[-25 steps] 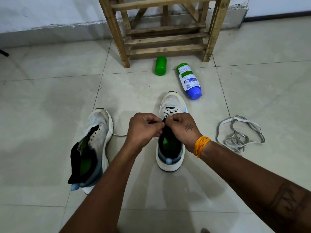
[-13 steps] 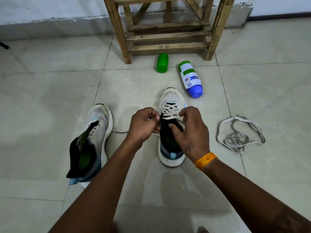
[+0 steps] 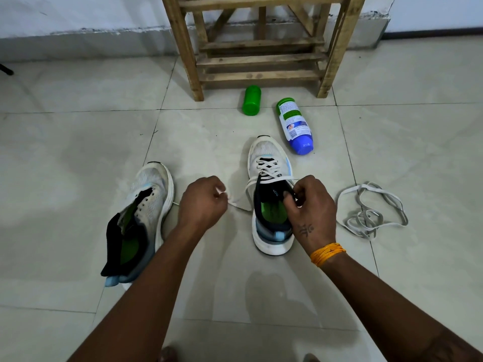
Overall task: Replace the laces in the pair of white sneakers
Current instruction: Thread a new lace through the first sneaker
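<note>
Two bare forearms reach into view from the bottom edge, with no sleeves covering them as far as the frame shows. The left hand wears nothing: no ring, watch or band is visible on it or its wrist. The right hand carries a small dark tattoo on its back, a compact symbol of short curved strokes. Around the right wrist sits a bundle of orange-yellow thread, wound in several loops like a bracelet. Farther up the right forearm, near the bottom right corner, a larger dark tattoo is faintly visible, its design too blurred to read.
</note>
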